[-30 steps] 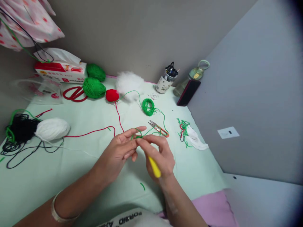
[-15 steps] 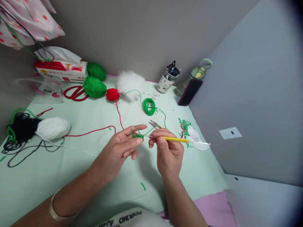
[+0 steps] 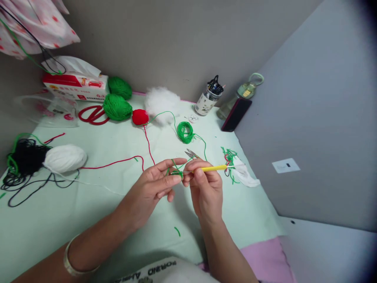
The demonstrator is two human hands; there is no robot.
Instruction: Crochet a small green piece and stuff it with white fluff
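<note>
Between the thumb and fingers of my left hand [image 3: 154,182] is a small green crochet piece [image 3: 178,173]. Green yarn loops over my raised left index finger. My right hand [image 3: 206,184] grips a yellow-handled crochet hook [image 3: 214,168], its thin metal shaft reaching into the green stitches. The hook's tip is hard to make out among the yarn. From the work, the strand runs toward a green yarn coil [image 3: 185,132] beyond my hands. Small scissors [image 3: 191,153] lie just behind my right hand, their handles partly hidden.
Green yarn balls [image 3: 118,107], a red ball [image 3: 140,117] and white stuffing [image 3: 162,104] stand at the back. White yarn [image 3: 66,158] and tangled black yarn [image 3: 25,158] lie left. A pen jar [image 3: 206,102], a phone [image 3: 236,114] and yarn scraps [image 3: 231,157] are on the right.
My right hand has moved slightly left, bringing the hook further into the green crochet piece. My left hand has shifted a little to the right, still pinching the work.
</note>
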